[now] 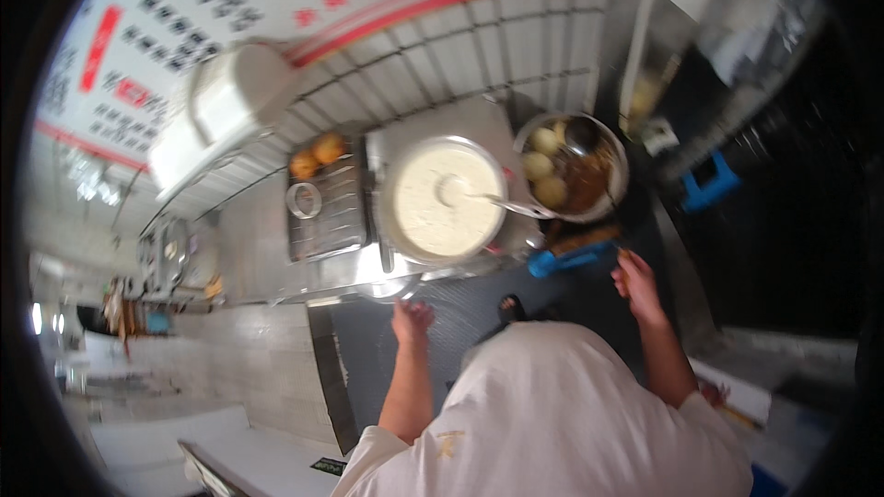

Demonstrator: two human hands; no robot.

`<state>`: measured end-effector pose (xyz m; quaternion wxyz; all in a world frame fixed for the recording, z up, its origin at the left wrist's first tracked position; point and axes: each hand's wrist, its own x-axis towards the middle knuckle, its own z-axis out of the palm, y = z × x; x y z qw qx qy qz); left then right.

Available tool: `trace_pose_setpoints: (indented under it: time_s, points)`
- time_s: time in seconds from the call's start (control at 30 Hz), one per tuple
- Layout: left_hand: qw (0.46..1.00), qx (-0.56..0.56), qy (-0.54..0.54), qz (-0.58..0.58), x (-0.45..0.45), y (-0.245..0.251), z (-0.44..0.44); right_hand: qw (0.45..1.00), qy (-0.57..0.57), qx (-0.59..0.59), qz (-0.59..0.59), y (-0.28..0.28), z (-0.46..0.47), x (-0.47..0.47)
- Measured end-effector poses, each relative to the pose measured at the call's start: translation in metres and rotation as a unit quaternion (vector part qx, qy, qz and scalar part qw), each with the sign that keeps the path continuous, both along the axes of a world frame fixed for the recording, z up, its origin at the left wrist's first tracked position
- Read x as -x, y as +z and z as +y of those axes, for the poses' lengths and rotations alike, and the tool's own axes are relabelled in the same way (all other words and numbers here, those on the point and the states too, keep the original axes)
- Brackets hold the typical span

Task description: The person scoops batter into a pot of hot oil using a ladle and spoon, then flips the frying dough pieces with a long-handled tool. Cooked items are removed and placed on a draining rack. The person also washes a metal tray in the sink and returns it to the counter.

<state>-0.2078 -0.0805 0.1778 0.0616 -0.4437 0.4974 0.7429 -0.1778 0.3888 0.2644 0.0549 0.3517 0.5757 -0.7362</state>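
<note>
My left hand (412,321) grips the near rim of a shiny round metal bowl (388,288) at the counter's front edge. On the right, my right hand (635,283) is closed around a thin handle (623,252); its far end is hard to make out. Between and beyond my hands stands a big pot of creamy white batter (449,197), with a metal ladle (518,207) resting in it. To its right, a pot (621,169) holds brown liquid, several pale round pieces (545,141) and a dark round ladle bowl (582,135).
Left of the batter, a wire-racked tray (328,221) bears browned round fried pieces (328,148) and a white ring (304,200). A wire grid (442,48) and a white container (235,96) stand behind. Blue plastic (563,261) lies below the right pot; a blue stool (711,181) stands farther right.
</note>
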Motion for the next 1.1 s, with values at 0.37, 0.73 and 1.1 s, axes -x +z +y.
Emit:
trace_pose_setpoints:
  time_s: [0.37, 0.73, 1.1]
  points:
    - [0.964, -0.229, 0.092, 0.096, 0.057, 0.0, 0.063, 0.998, -0.044, -0.046, -0.024, 0.02, 0.024, 0.008]
    - [0.991, -0.031, 0.129, 0.021, -0.014, -0.003, 0.064, 0.996, 0.005, -0.082, -0.02, -0.018, 0.106, 0.043]
    - [0.957, 0.091, -0.273, -0.039, -0.053, -0.047, 0.232, 0.944, 0.104, -0.314, 0.007, -0.074, 0.157, 0.087]
